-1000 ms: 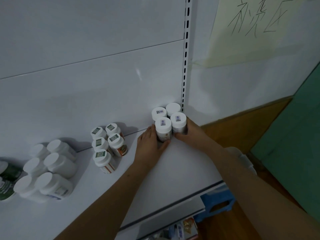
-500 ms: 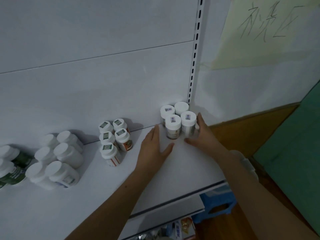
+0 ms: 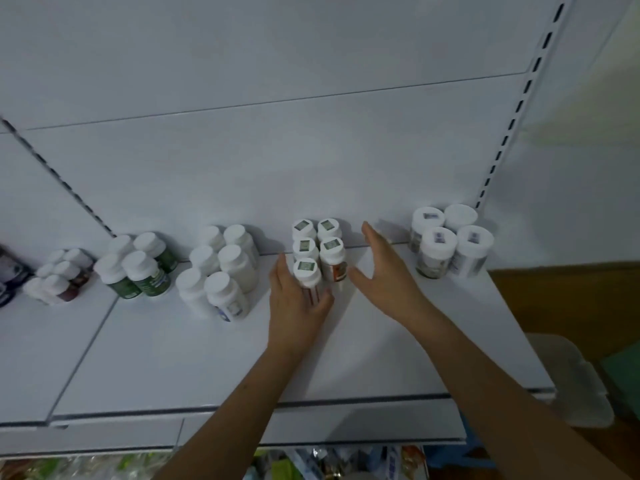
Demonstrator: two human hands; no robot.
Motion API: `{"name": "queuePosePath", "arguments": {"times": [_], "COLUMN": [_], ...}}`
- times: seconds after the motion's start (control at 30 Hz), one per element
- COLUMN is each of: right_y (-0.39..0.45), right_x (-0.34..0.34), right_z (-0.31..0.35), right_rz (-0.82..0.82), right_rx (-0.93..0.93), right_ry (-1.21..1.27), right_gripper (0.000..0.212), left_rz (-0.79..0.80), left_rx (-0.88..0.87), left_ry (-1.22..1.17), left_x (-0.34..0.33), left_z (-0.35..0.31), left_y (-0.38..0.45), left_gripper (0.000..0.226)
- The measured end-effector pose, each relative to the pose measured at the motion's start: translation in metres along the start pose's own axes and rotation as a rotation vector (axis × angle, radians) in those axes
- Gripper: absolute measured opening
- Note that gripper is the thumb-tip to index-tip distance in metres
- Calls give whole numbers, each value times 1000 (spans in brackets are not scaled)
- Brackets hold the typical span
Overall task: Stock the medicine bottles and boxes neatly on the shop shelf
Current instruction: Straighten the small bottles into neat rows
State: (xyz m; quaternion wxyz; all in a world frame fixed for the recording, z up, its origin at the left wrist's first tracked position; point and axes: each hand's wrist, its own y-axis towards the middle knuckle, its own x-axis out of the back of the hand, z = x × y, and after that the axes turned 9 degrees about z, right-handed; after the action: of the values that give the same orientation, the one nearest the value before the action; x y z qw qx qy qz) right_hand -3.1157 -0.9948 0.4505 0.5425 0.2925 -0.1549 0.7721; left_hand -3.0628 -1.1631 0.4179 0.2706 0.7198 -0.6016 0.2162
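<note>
On the white shelf [image 3: 166, 358] stand several groups of white-capped medicine bottles. My left hand [image 3: 294, 303] holds the front bottle [image 3: 306, 271] of a small group with green-stickered caps [image 3: 318, 242], fingers on its left side and thumb curled round its right. My right hand [image 3: 381, 271] is open just right of that group, fingers straight, thumb near an orange-labelled bottle [image 3: 335, 268]. A neat block of wider bottles [image 3: 450, 244] stands in the shelf's back right corner, apart from both hands.
Left of the hands stand plain white bottles [image 3: 221, 271], green-labelled bottles [image 3: 138, 271] and small dark red bottles [image 3: 59, 275]. A slotted upright [image 3: 512, 119] borders the shelf on the right. Packaged goods [image 3: 311, 462] lie below; a white plastic container [image 3: 571, 375] sits at right.
Both hands left the block of wider bottles at the right and moved left to the sticker-capped group. My left hand took hold of its front bottle. The view shifted left.
</note>
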Motion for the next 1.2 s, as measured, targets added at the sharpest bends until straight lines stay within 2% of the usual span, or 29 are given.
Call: {"name": "queuePosePath", "arguments": {"times": [0.07,0.2,0.37,0.53,0.67,0.8,0.93,1.2], "right_y": [16,32,38,37,33,29,28,22], "right_x": [-15,-28,-31,-43,-52,-52,-51,-54], "right_z": [-1,-6,-17,-19,-13,-7,1,14], "right_rz": [91,80,24,-48,-97,-101,-105,-129], "right_rx": [2,77,86,45,20,-9,-53,-93], "right_ry": [33,152,174,228,269,289,300,301], "right_gripper": [75,59,62,58,44,43,43,40], "left_rz": [85,113,92,54,120,225,223,253], "left_rx": [-47,-107,-123,-51,-67,-128,-129,-139], "left_ry": [-75,-245,-238,-275,-376,-423,-450,-473], "left_x": [0,2,0,3,12,18,22,30], "left_z": [0,-3,0,1,2,6,4,3], "left_y": [7,14,13,11,17,26,26,25], "left_gripper": [82,83,84,84,83,73,64,67]}}
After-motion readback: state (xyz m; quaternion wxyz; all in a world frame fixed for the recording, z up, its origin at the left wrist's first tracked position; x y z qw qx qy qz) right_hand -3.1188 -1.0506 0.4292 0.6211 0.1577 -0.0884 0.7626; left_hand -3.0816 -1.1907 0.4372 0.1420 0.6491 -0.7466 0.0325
